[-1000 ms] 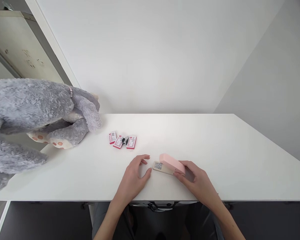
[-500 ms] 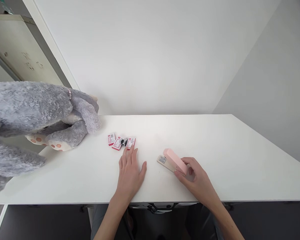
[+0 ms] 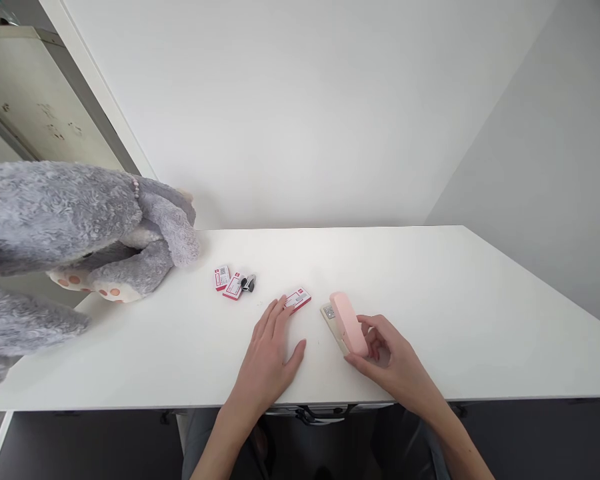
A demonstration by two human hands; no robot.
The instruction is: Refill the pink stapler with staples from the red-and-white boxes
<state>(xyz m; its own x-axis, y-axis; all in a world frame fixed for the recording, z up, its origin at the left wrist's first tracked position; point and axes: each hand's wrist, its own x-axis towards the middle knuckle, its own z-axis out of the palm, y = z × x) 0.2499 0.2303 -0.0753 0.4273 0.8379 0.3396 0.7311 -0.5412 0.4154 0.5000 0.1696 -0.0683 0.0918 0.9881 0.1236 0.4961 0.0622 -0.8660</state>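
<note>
A pink and cream stapler (image 3: 349, 323) rests on the white table, its pink top arm raised off the cream base. My right hand (image 3: 390, 357) grips its near end between thumb and fingers. Just left of it, my left hand (image 3: 267, 353) lies flat, fingers stretched out and thumb apart, with the fingertips on a small red and white box (image 3: 299, 299). The fingers hide part of this box. Farther left are two similar boxes, one upright in view (image 3: 222, 277) and one tilted (image 3: 233, 287). A small black and silver item (image 3: 249, 283), its kind unclear, touches the tilted one.
A large grey plush toy (image 3: 65, 207) sits at the table's left end, its limbs reaching onto the surface. The white tabletop (image 3: 430, 287) meets a white wall behind. Below its front edge, a black cable or handle (image 3: 313, 417) shows near my legs.
My left hand has slid one box to the right, away from the black and silver item, and the box has turned. The stapler has swung to point more directly away from me.
</note>
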